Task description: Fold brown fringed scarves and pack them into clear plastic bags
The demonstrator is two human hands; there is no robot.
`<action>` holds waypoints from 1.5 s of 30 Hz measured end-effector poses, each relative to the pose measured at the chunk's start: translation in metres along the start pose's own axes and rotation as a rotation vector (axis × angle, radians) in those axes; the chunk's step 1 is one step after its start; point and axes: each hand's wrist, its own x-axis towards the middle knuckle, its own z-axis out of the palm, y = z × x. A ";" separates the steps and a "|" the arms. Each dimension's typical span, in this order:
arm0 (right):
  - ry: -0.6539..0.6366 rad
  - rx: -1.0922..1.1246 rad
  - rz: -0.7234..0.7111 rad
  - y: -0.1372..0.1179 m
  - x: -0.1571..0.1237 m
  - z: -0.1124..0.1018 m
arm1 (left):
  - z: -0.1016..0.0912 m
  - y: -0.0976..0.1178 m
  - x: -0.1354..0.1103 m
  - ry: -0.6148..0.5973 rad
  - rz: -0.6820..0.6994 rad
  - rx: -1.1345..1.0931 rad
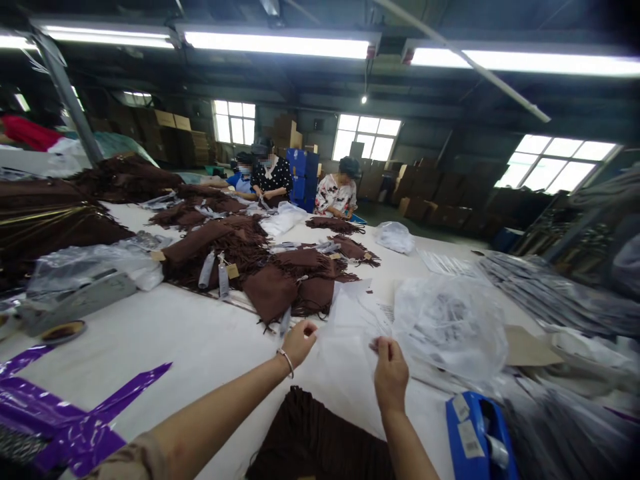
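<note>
While my left hand [297,345] pinches one edge of a thin plastic bag [345,350], finger and thumb together, my right hand [391,372] has the opposite side nipped just as closely. It's spread flat between them over the bench [200,373], just beyond a dark brown fringed cloth [323,440], and I can't make out whether anything's inside. Right of it, a big see-through sack [450,327] bulges, its greyish contents too hazy to name. Far back, blue crates [303,167] stand stacked, insides hidden.

The left arm [220,412] wears a thin pale bracelet [288,361] and patterned tan sleeve [131,460].
</note>
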 end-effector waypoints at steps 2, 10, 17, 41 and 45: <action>-0.020 -0.067 -0.177 -0.010 -0.005 0.003 | -0.009 0.023 -0.013 0.051 0.186 0.099; -0.155 -0.315 -0.708 -0.047 -0.022 0.000 | -0.041 0.101 -0.023 0.044 0.860 0.710; -0.229 -0.587 -0.861 -0.045 -0.024 -0.018 | -0.054 0.081 0.003 0.082 0.734 0.582; -0.297 -0.642 -0.626 -0.064 -0.016 -0.008 | -0.060 0.059 -0.024 0.150 0.914 0.832; -0.300 -0.358 -0.498 -0.021 -0.007 -0.023 | -0.072 0.047 -0.011 0.160 0.829 0.903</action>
